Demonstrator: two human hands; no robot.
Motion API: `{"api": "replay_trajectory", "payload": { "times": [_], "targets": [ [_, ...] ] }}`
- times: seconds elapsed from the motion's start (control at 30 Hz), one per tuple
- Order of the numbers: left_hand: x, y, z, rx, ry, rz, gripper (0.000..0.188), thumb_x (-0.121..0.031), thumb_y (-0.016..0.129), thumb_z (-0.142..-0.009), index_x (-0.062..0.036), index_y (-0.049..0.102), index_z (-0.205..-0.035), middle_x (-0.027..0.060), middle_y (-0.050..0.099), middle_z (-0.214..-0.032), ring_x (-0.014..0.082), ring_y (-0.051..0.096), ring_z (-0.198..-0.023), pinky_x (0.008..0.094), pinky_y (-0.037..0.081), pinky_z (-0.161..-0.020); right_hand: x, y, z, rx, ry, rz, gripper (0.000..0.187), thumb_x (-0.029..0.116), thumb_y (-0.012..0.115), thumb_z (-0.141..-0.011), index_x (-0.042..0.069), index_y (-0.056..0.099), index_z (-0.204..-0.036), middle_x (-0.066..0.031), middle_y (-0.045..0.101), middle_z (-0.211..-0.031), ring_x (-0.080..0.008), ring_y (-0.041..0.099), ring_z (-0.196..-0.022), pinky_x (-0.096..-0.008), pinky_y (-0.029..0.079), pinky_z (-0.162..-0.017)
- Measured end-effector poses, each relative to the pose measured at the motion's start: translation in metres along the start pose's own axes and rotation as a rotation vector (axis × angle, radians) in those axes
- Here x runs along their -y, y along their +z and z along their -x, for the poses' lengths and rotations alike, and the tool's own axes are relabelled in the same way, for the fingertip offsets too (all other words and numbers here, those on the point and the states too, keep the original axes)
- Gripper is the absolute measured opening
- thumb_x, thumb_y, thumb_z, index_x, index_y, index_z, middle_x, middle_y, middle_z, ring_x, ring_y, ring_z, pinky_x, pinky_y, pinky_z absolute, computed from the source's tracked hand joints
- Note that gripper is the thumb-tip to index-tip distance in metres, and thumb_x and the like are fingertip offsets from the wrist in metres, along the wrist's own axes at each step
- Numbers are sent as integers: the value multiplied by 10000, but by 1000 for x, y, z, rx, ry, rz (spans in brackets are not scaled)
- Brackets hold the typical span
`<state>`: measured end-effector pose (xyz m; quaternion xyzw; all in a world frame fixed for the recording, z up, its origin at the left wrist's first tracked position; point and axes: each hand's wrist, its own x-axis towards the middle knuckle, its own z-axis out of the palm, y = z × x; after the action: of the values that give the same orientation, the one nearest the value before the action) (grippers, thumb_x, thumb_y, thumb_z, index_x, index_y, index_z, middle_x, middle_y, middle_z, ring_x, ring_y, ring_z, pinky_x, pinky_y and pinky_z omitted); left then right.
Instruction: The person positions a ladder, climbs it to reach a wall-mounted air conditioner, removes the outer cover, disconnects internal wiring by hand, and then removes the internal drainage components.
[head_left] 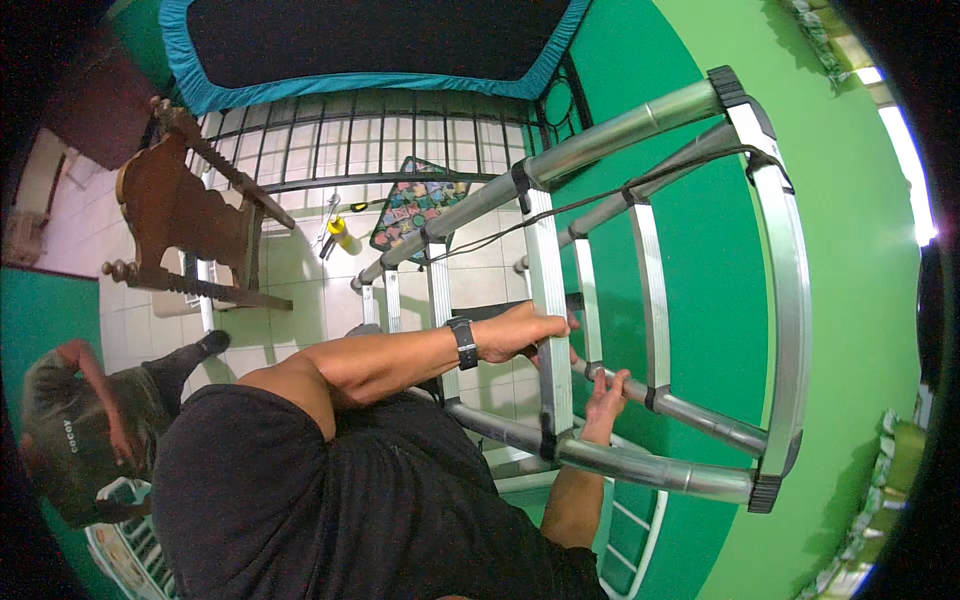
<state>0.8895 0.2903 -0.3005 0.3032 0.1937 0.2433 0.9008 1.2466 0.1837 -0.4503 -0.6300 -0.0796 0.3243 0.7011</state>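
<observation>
I look down an aluminium telescopic ladder (790,300) with black joints that leans by a green wall (850,330). My left hand (525,333), a black watch on its wrist, is closed around a flat rung (548,270). My right hand (607,393) grips the end of a round tube (700,415) just below and to the right of it. A thin black cord (640,185) runs along the upper rail. My dark shirt fills the lower left.
On the tiled floor below are a patterned mat (415,205), a yellow tool (340,232) and a wooden chair (190,220). A metal bed frame (370,130) with a teal-edged mattress (380,60) stands behind. Another person (80,440) sits at lower left beside a white basket (130,545).
</observation>
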Motion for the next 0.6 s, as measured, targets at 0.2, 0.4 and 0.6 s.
{"api": "replay_trajectory", "payload": {
  "times": [0.2,0.4,0.6],
  "targets": [
    [19,-19,-20,-46,15,-59,303,-207,584,-960,2,556,-1179,134,654,-1049,268,714,-975,403,561,-864,-16,-35,-52,15,15,-8,705,367,772,-903,39,396,-1400,-167,495,-1272,-300,592,-1157,-416,565,-1029],
    [19,-20,-13,41,-52,-128,399,-301,569,-970,-32,530,-1262,111,707,-1106,199,683,-1041,306,519,-721,-2,-31,-32,-72,201,95,806,481,745,-898,58,353,-1460,-168,477,-1372,-321,589,-1192,-423,544,-1023],
    [9,-45,-11,89,-158,-249,492,-382,622,-980,-44,541,-1327,93,654,-1208,194,626,-1136,345,559,-836,-5,-17,-23,20,241,297,914,624,730,-850,63,354,-1465,-123,509,-1380,-308,603,-1148,-471,522,-973]
  ]
}}
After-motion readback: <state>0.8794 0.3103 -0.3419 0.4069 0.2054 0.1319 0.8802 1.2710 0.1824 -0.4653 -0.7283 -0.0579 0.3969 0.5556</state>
